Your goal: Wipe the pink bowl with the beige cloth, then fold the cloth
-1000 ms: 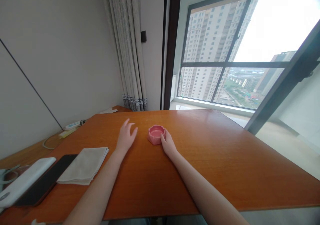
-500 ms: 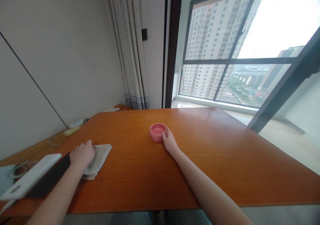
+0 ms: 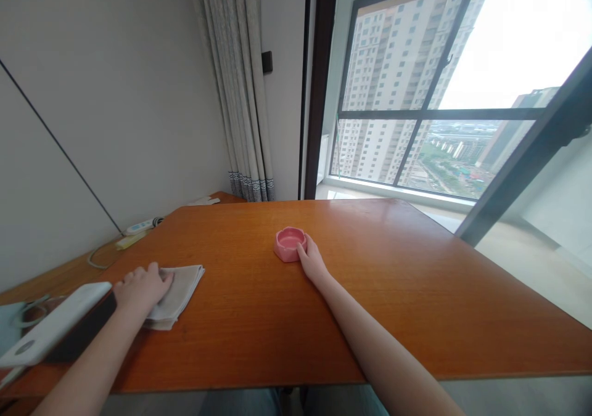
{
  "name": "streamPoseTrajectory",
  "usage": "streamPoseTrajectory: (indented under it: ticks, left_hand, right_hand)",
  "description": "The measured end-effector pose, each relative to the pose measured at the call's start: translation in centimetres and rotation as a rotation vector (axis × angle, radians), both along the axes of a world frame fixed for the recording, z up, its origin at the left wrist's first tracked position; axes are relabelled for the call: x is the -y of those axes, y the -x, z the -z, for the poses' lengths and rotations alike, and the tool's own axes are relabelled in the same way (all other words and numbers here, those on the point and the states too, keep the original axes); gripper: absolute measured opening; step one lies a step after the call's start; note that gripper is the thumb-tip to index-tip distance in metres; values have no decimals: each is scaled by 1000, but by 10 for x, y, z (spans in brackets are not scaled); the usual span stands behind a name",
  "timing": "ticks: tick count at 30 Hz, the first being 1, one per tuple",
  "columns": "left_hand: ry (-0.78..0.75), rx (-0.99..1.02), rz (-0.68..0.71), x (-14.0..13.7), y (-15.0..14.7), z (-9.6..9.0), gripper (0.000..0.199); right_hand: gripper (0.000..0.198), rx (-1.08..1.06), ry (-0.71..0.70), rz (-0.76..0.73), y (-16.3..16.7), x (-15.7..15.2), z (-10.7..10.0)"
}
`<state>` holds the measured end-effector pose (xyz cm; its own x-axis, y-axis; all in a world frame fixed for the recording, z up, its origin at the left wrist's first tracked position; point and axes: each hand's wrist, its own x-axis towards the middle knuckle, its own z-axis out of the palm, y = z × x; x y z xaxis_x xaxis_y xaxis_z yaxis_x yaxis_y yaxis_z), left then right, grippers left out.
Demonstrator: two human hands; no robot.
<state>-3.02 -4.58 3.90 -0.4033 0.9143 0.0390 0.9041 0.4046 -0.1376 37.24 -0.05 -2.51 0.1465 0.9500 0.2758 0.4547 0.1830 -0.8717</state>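
Note:
A pink, many-sided ashtray [image 3: 287, 254] with a notched rim stands upright on the wooden table. My right hand [image 3: 313, 262] grips its right side, with the thumb at the near edge and the fingers round the far side. Over to the left, a folded greyish-white cloth [image 3: 180, 293] lies flat. My left hand [image 3: 142, 289] rests at the cloth's left side, its thumb spread away from the fingers; the fingertips are partly hidden. A dark flat item [image 3: 86, 330] lies left of that hand, partly behind the wrist, against a long white device [image 3: 60, 320].
The wooden table [image 3: 259, 330] reaches from my lap toward the window [image 3: 416, 114]. Beside the left wall are a white power strip [image 3: 139, 226], a yellowish item [image 3: 131, 240] and cables [image 3: 32, 314]. A curtain [image 3: 245, 83] hangs behind the far edge.
My left hand has shifted left across the cloth and its thumb has spread out. The cloth stays in place. My right hand and the ashtray have hardly moved; the view has shifted slightly.

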Motion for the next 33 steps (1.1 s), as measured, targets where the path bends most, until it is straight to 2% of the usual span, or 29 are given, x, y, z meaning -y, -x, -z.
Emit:
streamPoseTrajectory:
  ticks: [5,8,16,19,25,30,33]
  left_hand:
    - [11,-2,-13,8,17,6,45]
    - [-2,-40,7,14,24,10,45]
    - [-60,-177,163,26,13,23,41]
    - [-27,-104,161,28,8,26,40]
    - [41,163,137,21,7,24,44]
    - [100,278,207,11,8,14,32]
    - [56,357,224,13,-9,0,29]
  right_hand:
    - [62,-8,9,-1,0,0,0]
    - [62,-15,0,3,0,-1,2]
    - [63,1,8,-7,-1,-2,2]
    - [62,1,8,-13,-1,-1,0]
    - [61,-21,27,-14,-1,2,-1]
    - [61,-15,36,-31,-1,1,0]
    - [58,32,-20,23,-3,7,-12]
